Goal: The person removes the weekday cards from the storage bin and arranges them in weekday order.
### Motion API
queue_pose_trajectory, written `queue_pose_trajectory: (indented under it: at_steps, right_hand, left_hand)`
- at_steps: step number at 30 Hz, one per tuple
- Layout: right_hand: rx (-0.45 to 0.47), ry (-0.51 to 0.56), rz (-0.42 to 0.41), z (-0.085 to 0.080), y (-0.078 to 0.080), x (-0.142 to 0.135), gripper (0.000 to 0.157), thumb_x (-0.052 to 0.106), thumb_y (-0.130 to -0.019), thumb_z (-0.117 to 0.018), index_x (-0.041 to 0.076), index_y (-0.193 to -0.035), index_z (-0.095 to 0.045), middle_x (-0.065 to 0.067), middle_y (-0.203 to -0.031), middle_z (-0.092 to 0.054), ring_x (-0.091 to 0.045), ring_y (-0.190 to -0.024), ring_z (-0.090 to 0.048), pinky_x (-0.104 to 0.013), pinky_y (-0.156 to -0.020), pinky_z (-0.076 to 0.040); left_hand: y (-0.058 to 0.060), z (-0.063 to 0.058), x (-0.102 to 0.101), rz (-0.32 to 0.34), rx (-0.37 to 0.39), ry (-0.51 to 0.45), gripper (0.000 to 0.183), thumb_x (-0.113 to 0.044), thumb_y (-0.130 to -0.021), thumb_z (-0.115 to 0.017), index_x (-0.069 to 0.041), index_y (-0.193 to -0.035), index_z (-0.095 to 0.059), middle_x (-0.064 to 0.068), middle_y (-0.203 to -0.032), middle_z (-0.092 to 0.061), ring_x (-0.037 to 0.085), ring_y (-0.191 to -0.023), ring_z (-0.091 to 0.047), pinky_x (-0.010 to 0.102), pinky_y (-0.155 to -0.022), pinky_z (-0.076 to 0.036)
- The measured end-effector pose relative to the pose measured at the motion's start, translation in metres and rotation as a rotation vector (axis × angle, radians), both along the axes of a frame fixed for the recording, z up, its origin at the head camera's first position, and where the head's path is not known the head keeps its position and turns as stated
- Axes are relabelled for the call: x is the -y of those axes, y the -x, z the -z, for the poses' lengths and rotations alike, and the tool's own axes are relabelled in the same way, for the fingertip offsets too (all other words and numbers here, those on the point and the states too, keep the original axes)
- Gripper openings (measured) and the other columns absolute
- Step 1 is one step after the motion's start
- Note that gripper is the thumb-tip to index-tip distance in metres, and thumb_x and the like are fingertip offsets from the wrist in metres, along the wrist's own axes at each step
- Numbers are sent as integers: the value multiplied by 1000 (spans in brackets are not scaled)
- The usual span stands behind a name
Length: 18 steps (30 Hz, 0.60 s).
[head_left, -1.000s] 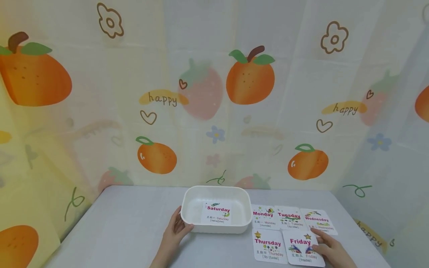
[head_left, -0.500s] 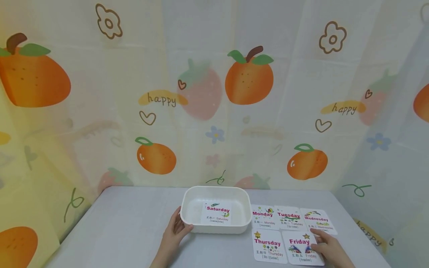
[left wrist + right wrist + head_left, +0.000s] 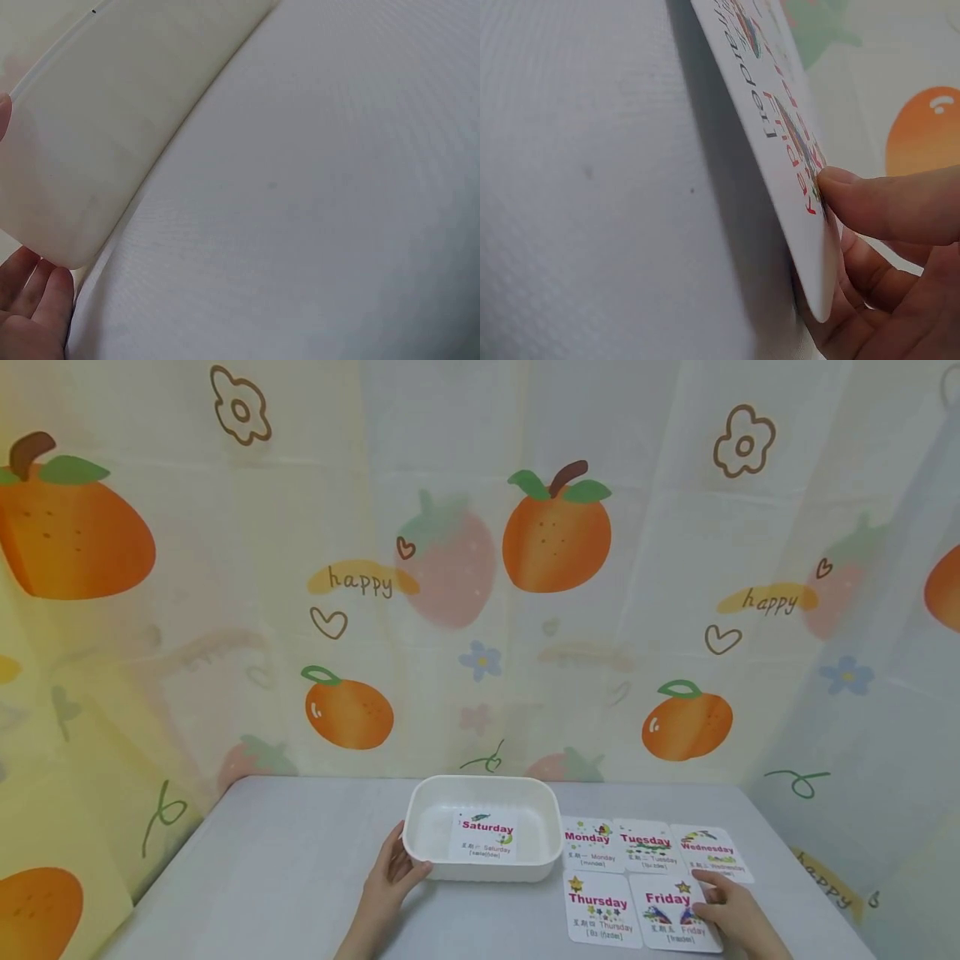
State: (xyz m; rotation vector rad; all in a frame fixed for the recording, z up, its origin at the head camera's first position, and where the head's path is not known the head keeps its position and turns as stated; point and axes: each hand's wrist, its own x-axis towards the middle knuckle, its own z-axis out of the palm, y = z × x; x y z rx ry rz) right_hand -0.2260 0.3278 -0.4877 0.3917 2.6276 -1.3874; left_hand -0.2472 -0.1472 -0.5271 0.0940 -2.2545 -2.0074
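Observation:
My left hand (image 3: 390,878) grips the left front corner of a white plastic box (image 3: 491,872), thumb by the front rim and fingers along the side. Inside the box lies a card (image 3: 483,837) printed "Saturday". My right hand (image 3: 733,906) pinches the right edge of the "Friday" card (image 3: 671,922). In the right wrist view the thumb (image 3: 885,202) is on the card's printed face and other fingers are under it; that edge is tilted up off the table. The "Thursday" card (image 3: 602,922) lies directly left of the "Friday" card.
Behind, from left to right, lie the "Monday" card (image 3: 592,853), the "Tuesday" card (image 3: 651,852) and the "Wednesday" card (image 3: 711,858). A pale cloth covers the table (image 3: 285,868). The fruit-patterned curtain (image 3: 465,710) hangs behind the table's back edge.
The right hand and the "Friday" card have shifted very slightly left, toward the "Thursday" card. My left hand stays on the box.

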Motion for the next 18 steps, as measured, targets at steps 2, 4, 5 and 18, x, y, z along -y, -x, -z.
queue_pose_trajectory:
  at_steps: [2,4,5,18]
  right_hand:
    - [5,-17,0,0,0,0,61,6,-82,-66,-14,-131,-36,-10,-84,-55,-19,-73,-53,-29,-63,-47]
    - [15,-27,5,2,2,0,61,7,-81,-67,-13,-130,-37,-12,-85,-55,-19,-74,-53,-29,-63,-48]
    - [21,-29,9,3,3,0,61,7,-81,-67,-13,-130,-37,-13,-85,-55,-20,-74,-53,-29,-63,-48]
    - [46,-63,16,10,8,-5,59,9,-82,-67,-13,-129,-39,-15,-87,-52,-22,-76,-51,-29,-62,-47]
  left_hand:
    - [0,0,0,-2,0,-1,86,-31,-78,-75,-19,-147,-24,17,-142,-36,30,-129,-36,31,-101,-38]
    - [1,1,0,-6,2,1,86,-31,-78,-75,-18,-146,-25,16,-142,-37,30,-129,-36,32,-101,-39]
    - [2,1,0,-7,2,2,86,-31,-78,-75,-18,-146,-25,16,-142,-37,30,-129,-36,32,-101,-39]
    - [2,2,0,-11,5,9,86,-32,-77,-75,-18,-146,-25,17,-141,-37,30,-129,-36,33,-101,-38]
